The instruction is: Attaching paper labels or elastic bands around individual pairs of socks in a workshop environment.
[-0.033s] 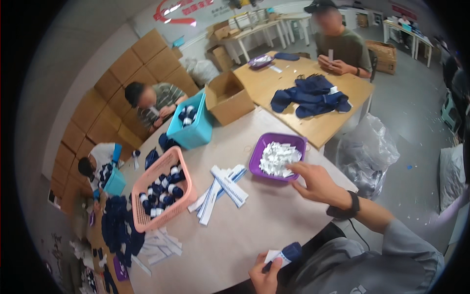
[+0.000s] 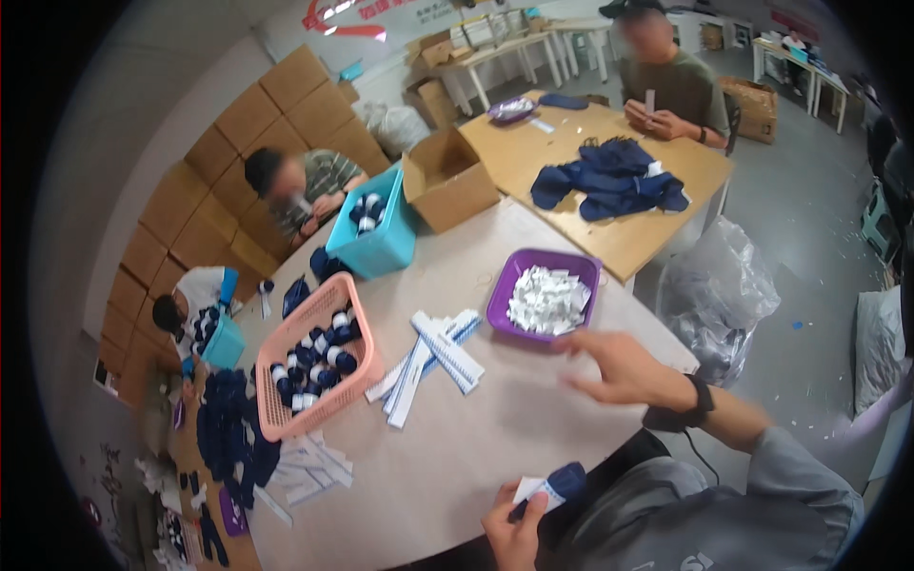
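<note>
My left hand [image 2: 512,529], at the lower edge, is closed around a rolled navy sock bundle [image 2: 564,485] with a white paper band round it. The thumb presses on the band. My right hand [image 2: 628,369] hovers over the table just in front of a purple basket [image 2: 494,317]. Its fingers are apart and smeared by motion at the tips; nothing shows between them. Small white pieces [image 2: 547,300] fill the basket. Left of it, long white paper strips with blue marks [image 2: 433,357] lie crossed in a loose pile.
A pink basket [image 2: 367,381] holds several banded navy bundles. Behind it stand a turquoise bin [image 2: 376,252] and an open cardboard box [image 2: 452,190]. More strips [image 2: 309,471] lie at the near left. Navy socks [image 2: 609,181] lie on the far table. Co-workers sit across and to the left.
My right hand has drawn back slightly from the purple basket, toward me and to the right. My left hand keeps hold of the sock bundle, nearly unmoved.
</note>
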The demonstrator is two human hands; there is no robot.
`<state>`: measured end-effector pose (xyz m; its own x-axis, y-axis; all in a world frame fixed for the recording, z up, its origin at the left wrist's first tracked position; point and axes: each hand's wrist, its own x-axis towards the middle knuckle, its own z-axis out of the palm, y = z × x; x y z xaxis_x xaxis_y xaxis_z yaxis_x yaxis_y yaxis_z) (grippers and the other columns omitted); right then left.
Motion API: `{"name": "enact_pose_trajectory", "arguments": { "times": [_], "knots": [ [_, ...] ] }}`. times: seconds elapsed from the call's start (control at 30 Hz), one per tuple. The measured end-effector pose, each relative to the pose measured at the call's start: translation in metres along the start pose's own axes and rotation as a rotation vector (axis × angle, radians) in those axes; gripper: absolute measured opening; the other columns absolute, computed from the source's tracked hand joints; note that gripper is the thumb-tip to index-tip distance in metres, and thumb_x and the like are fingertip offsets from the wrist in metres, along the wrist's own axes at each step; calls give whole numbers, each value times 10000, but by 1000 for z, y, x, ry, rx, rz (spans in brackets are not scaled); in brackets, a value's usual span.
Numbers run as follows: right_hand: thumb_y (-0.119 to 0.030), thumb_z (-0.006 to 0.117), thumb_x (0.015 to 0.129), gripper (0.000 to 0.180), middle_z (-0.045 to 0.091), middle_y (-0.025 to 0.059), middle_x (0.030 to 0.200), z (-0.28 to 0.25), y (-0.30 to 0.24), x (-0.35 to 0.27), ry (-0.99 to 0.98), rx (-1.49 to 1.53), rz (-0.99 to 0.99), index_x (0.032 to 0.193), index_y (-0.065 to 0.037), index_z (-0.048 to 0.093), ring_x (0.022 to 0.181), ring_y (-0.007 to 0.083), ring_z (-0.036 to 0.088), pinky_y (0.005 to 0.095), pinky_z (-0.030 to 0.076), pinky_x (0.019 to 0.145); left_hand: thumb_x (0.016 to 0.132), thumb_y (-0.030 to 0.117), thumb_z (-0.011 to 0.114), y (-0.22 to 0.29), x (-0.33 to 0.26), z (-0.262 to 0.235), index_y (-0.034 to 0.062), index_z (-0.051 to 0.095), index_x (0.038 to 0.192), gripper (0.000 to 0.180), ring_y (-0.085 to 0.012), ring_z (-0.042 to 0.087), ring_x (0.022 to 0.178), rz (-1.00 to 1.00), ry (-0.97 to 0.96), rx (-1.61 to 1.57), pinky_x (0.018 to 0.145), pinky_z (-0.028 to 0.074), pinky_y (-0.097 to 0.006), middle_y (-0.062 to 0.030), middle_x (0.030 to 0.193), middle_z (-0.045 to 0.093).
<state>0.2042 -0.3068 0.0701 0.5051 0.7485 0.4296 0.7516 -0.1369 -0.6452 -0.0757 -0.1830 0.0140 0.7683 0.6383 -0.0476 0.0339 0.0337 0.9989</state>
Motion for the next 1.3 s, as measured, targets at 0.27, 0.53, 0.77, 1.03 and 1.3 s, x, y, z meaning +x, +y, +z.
{"name": "enact_pose_trajectory", "arguments": {
  "times": [0.27,0.53,0.77,1.03,1.3],
  "knots": [
    [-201,730,856,418,657,134,918,25,-85,-52,-431,-247,-35,1166,-12,522,840,303,725,426,554,578,907,117,796,30,13,29,-87,750,1053,255,-218,670,957,245,43,102,857,518,-322,-160,1059,708],
    [-176,686,838,195,639,75,833,37,-78,-61,-369,-310,-156,911,-41,566,768,253,679,410,529,528,881,141,794,43,6,29,-38,780,1045,243,-276,659,1014,446,29,433,873,523,-359,-138,1054,712],
    [-172,696,824,192,637,112,645,25,-86,-60,-337,-299,-184,777,-20,588,643,284,690,408,539,508,784,78,835,56,-5,27,78,830,969,185,-238,600,894,884,79,865,739,512,-352,-31,936,682],
    [-154,711,794,189,619,121,598,10,-96,-63,-350,-248,-158,756,-23,581,595,290,682,418,523,482,700,-82,813,54,-16,30,78,840,943,292,-193,606,772,1064,82,838,643,498,-312,-5,896,673],
    [-141,724,780,196,621,145,587,4,-98,-63,-416,-191,-153,776,3,591,579,316,690,427,517,475,744,-94,730,67,-29,26,-15,796,1015,290,-281,658,891,1080,-31,865,784,565,-408,-115,1025,702]
  ]
}}
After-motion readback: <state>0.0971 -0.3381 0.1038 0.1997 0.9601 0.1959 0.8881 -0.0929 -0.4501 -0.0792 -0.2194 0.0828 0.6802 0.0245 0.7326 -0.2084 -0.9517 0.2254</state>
